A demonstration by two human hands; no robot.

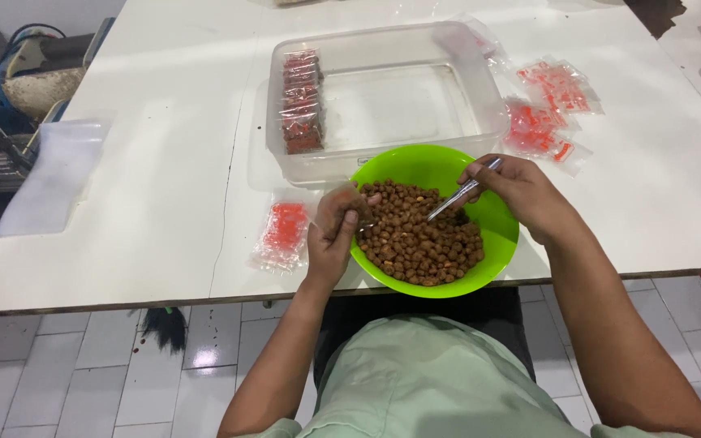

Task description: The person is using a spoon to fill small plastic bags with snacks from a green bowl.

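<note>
While the right hand point(521, 191) pinches the handle of a metal spoon point(464, 192) between closed fingers, the spoon's bowl dips into a heap of brown coated nuts point(419, 235) filling a bright green bowl point(492, 223). Across the bowl, the left hand point(333, 235) is curled shut around a small clear plastic packet point(341, 204), its mouth held at the bowl's left rim, just above the nuts. The green bowl sits at the near edge of the white tabletop point(164, 203), directly before the seated person, whose pale green shirt point(432, 381) fills the bottom of the view. Just beside the left hand lies a flat stack of empty clear packets with red print point(281, 234). Touching the bowl's far rim stands a clear rectangular plastic tub point(391, 97), mostly bare inside, with a row of filled packets of nuts point(302, 101) stood along its left wall. Right of the tub, more loose red-printed packets point(547, 109) are scattered on the tabletop, near the right hand but apart from it. Well off to the left, a clear plastic bag point(54, 174) hangs over the tabletop's edge. White floor tiles point(83, 365) show below the tabletop.
</note>
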